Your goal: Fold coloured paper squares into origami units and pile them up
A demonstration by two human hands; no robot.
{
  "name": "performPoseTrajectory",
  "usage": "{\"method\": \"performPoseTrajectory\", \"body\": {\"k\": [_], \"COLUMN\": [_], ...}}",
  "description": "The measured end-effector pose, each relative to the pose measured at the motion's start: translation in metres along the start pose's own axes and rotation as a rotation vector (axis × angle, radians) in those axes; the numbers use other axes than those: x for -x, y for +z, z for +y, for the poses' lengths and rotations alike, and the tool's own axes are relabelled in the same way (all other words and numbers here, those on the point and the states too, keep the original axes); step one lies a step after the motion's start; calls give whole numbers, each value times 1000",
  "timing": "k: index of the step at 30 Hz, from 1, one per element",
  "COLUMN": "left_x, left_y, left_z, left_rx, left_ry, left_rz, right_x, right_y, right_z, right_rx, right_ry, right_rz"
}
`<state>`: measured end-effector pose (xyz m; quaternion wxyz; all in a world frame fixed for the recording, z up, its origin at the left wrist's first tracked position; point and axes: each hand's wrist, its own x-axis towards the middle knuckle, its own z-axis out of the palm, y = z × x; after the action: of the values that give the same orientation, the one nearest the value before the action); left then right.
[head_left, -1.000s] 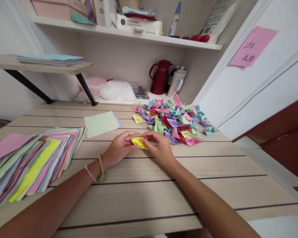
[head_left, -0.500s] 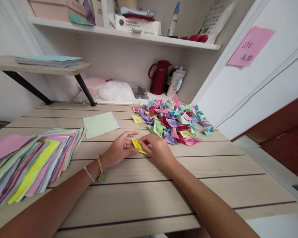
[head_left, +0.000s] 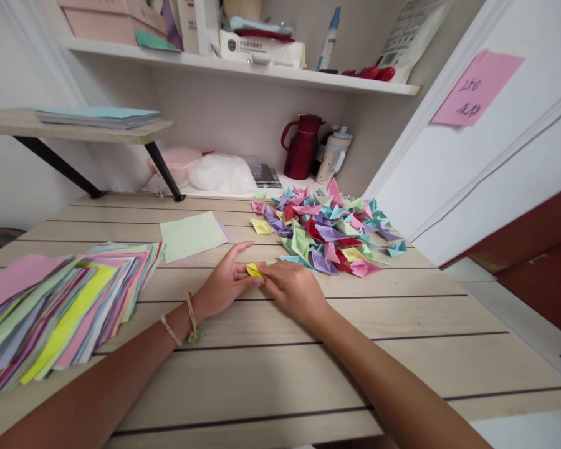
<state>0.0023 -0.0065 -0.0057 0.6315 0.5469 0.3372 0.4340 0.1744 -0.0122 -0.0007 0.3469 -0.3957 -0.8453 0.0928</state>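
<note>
A small piece of folded yellow paper (head_left: pixel 254 270) is pinched between my two hands above the wooden table. My left hand (head_left: pixel 224 279) grips its left side between thumb and fingers, with the index finger stretched out. On the other side, my right hand (head_left: pixel 295 288) has its thumb and fingertips closed on the paper and covers part of it. Just beyond my right hand lies a heap of folded paper boats (head_left: pixel 330 232) in pink, purple, green, red, blue and yellow.
Fanned colored paper sheets (head_left: pixel 70 312) cover the table's left side. Pale green paper (head_left: pixel 194 236) lies behind my left hand. A small raised shelf (head_left: pixel 144 132) stands at back left. A red jug (head_left: pixel 303 146) and a tumbler (head_left: pixel 333 156) stand at the back wall.
My right fingers now cover more of the yellow paper, so less of it shows. A blue boat near my right hand has come into sight. The view has shifted slightly.
</note>
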Motion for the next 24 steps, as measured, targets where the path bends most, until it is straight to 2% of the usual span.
{"method": "performPoseTrajectory", "body": {"k": [5, 11, 15, 19, 24], "left_x": [-1, 0, -1, 0, 3], "left_y": [0, 2, 2, 5, 8], "left_z": [4, 8, 6, 5, 3], "left_rx": [-74, 60, 43, -44, -144], "left_ry": [33, -3, -4, 70, 179], "left_rz": [94, 111, 177, 117, 96], "right_x": [-2, -1, -1, -2, -4], "right_y": [-2, 2, 1, 1, 2], "right_z": [0, 2, 1, 3, 7], "right_rx": [-214, -184, -348, -521, -541], "right_ry": [47, -68, 77, 211, 270], "right_rz": [141, 116, 154, 248, 271]}}
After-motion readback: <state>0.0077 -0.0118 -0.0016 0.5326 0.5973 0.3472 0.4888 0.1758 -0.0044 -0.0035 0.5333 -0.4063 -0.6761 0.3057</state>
